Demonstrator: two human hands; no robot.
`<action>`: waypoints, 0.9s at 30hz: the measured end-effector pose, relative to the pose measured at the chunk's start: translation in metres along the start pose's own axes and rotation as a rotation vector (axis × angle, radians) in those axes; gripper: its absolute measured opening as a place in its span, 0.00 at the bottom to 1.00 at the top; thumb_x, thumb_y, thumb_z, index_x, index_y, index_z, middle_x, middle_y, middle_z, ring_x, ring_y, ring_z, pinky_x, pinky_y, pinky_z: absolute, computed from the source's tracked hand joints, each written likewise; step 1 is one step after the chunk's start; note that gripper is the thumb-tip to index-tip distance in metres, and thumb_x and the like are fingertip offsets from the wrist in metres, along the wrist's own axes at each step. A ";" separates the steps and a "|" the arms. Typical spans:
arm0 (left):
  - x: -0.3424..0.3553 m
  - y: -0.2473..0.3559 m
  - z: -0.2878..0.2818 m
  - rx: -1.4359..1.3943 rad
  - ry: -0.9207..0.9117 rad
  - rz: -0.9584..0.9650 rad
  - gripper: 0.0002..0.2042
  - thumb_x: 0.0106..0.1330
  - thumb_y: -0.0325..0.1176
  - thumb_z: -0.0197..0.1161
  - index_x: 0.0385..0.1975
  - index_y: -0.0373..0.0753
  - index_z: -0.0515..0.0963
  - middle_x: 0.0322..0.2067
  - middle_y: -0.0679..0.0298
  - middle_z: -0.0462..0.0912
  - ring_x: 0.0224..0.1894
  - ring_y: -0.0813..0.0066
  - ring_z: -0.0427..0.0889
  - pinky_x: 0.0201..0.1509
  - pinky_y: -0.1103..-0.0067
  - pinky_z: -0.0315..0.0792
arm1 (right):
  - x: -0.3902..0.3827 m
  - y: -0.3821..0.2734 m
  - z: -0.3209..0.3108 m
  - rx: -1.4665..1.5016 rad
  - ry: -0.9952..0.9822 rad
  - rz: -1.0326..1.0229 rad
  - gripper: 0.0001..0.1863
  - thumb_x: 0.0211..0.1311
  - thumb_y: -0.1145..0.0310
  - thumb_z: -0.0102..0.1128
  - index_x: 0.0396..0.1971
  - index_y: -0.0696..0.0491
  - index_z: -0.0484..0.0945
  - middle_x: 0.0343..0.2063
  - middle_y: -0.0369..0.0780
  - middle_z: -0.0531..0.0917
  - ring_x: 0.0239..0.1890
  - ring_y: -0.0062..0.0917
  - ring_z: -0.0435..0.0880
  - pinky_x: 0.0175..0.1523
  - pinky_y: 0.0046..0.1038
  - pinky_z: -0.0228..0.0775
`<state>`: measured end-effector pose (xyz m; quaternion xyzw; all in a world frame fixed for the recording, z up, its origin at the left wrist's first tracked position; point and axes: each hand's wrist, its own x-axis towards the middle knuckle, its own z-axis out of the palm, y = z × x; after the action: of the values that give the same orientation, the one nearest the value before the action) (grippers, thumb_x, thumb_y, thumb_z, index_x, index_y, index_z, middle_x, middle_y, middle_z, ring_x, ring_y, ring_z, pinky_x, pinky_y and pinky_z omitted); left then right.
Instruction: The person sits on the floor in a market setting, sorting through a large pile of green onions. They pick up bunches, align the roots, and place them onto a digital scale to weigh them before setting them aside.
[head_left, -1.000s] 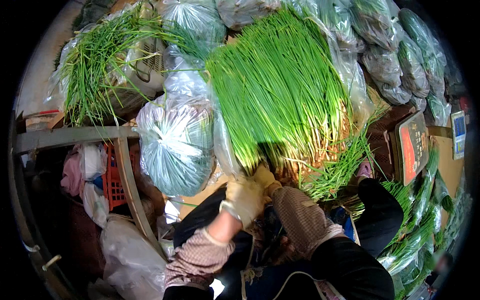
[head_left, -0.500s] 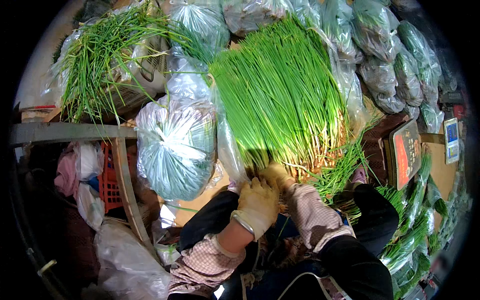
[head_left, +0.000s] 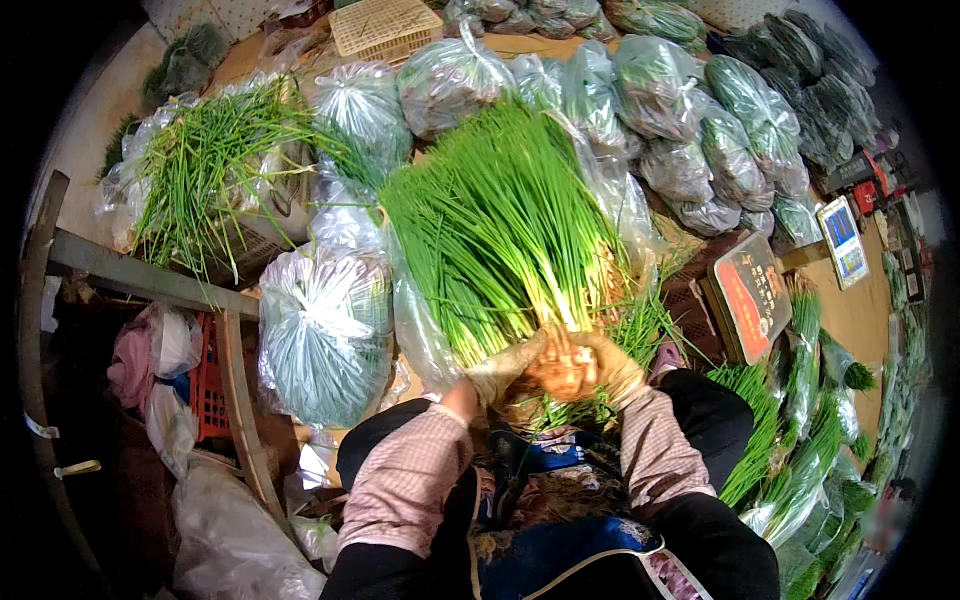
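A large pile of thin green onions [head_left: 440, 230] lies in front of me on an open clear plastic sheet [head_left: 418, 315], leaves pointing away. One bunch of green onions [head_left: 548, 275] is gathered toward me, its brownish root ends [head_left: 562, 370] between my hands and blurred by motion. My left hand [head_left: 505, 370], in a pale yellowish glove, closes on the left side of the bunch just above the roots. From the right, my right hand [head_left: 612, 368], gloved the same way, wraps around the root ends. The fingers of both hands are partly hidden.
A tied clear bag [head_left: 325, 335] stands left of the pile, with loose greens [head_left: 220, 165] on a crate behind it. Several filled bags [head_left: 660, 90] line the far side. A dark tin [head_left: 745, 300] and a phone-like screen [head_left: 842, 243] are at right. A metal frame [head_left: 150, 275] stands left.
My hands have spread apart around the root ends, and a bunch now rises between them from the near edge of the pile. The view has tilted up, showing more of the far side.
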<state>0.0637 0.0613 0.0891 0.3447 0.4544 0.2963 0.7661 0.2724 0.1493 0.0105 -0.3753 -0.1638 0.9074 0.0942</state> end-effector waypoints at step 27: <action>0.069 -0.094 0.045 0.592 0.951 0.280 0.24 0.63 0.44 0.55 0.57 0.42 0.66 0.57 0.51 0.65 0.62 0.53 0.61 0.64 0.68 0.57 | -0.043 0.011 -0.006 -0.666 0.501 -0.422 0.25 0.49 0.65 0.63 0.44 0.64 0.69 0.33 0.42 0.80 0.34 0.28 0.78 0.38 0.24 0.70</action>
<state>0.1457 0.0475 -0.0048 0.4302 0.7626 0.3773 0.3017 0.3059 0.1277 0.0305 -0.5512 -0.4910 0.6479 0.1879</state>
